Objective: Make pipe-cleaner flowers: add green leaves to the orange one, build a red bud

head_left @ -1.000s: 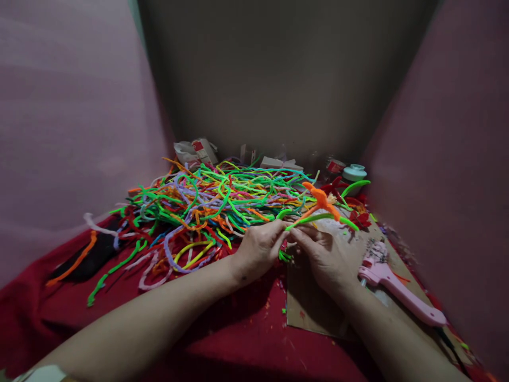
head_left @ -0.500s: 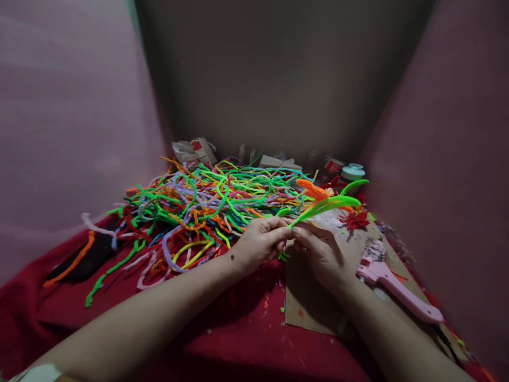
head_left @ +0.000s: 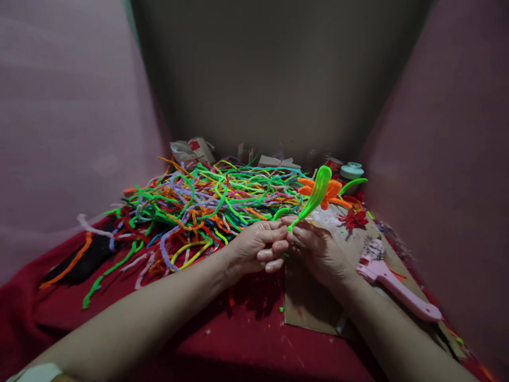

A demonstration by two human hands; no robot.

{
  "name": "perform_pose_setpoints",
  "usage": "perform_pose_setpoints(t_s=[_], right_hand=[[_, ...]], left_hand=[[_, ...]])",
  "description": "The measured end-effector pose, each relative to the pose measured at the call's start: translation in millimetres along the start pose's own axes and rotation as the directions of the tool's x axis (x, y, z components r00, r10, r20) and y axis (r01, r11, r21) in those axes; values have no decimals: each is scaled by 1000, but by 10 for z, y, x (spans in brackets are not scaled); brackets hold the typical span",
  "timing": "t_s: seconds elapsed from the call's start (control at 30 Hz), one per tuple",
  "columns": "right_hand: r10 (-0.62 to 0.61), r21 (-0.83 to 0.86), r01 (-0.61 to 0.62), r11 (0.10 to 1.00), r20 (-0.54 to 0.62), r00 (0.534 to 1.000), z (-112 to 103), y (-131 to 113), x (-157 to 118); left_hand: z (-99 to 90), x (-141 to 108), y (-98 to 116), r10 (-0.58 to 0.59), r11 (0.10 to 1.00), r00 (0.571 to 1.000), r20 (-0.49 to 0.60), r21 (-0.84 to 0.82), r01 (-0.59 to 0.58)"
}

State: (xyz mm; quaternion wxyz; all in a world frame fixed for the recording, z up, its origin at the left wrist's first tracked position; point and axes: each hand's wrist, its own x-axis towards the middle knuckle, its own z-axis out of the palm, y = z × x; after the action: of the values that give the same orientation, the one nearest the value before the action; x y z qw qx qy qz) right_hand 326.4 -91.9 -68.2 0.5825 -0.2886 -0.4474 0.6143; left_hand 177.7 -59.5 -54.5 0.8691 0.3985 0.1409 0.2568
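A bright green leaf shape (head_left: 317,193) of fuzzy pipe cleaner rises from between my two hands, its narrow base pinched at the fingertips. My left hand (head_left: 260,245) is closed on that base from the left. From the right, my right hand (head_left: 320,252) grips the same stem with thumb and fingers. An orange fuzzy flower (head_left: 331,192) shows behind the leaf; whether it is joined to the leaf is hidden. The fingertips of both hands meet over the edge of the cardboard (head_left: 308,305).
A large tangled heap of coloured pipe cleaners (head_left: 222,196) lies beyond my left hand. To the right are a pink glue gun (head_left: 397,286), a red fuzzy flower (head_left: 353,218) and a pale teal jar (head_left: 352,170). Red cloth (head_left: 222,339) covers the table.
The green leaf has turned from leaning right to standing more upright, its broad face showing. The fingers of my left hand have shifted lower and spread slightly.
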Motion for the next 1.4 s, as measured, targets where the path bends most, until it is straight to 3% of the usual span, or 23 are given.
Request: perform_pose_setpoints(t_s=[0.1, 0.23, 0.37, 0.53, 0.6, 0.7, 0.77, 0.87, 1.0, 1.17, 1.3, 1.4], right_hand=[[-5, 11, 5, 1000, 9, 1000, 14, -5, 1], [4, 24, -4, 1000, 8, 1000, 32, 22, -1], [-40, -47, 39, 998, -32, 999, -2, 63, 13], [-94, -129, 82, 988, -85, 992, -42, 74, 21], [-98, -120, 84, 989, -109, 989, -30, 63, 13], [-115, -134, 93, 987, -165, 980, 3, 43, -2], [-134, -157, 105, 982, -188, 973, 22, 37, -8], [-120, -155, 90, 984, -199, 973, 34, 43, -7], [-114, -164, 84, 983, -180, 977, 40, 59, -6], [-138, -189, 103, 977, -183, 973, 64, 37, -23], [-147, -280, 95, 955, -171, 974, 73, -3, -33], [-142, -323, 78, 943, -178, 974, 84, -22, -32]], left_hand=[[29, 1, 9, 7, 999, 1000, -4, 48, -7], [113, -1, 11, 100, 961, 988, -115, 270, -66], [157, -5, 5, 218, 835, 961, -172, 542, -93], [134, 6, -24, 337, 697, 916, -219, 711, -86], [103, 11, -51, 443, 601, 873, -205, 790, -120], [55, 5, -91, 590, 356, 798, -125, 927, -118], [37, -10, -106, 645, 189, 762, -63, 979, -79], [34, -36, -112, 677, 12, 735, 36, 998, -60], [29, -60, -119, 648, -159, 751, 128, 987, -30], [-13, -59, -145, 600, -312, 773, 206, 950, -11], [-36, -58, -151, 573, -320, 792, 210, 947, -20], [-31, -62, -141, 588, -288, 782, 207, 957, -37]])
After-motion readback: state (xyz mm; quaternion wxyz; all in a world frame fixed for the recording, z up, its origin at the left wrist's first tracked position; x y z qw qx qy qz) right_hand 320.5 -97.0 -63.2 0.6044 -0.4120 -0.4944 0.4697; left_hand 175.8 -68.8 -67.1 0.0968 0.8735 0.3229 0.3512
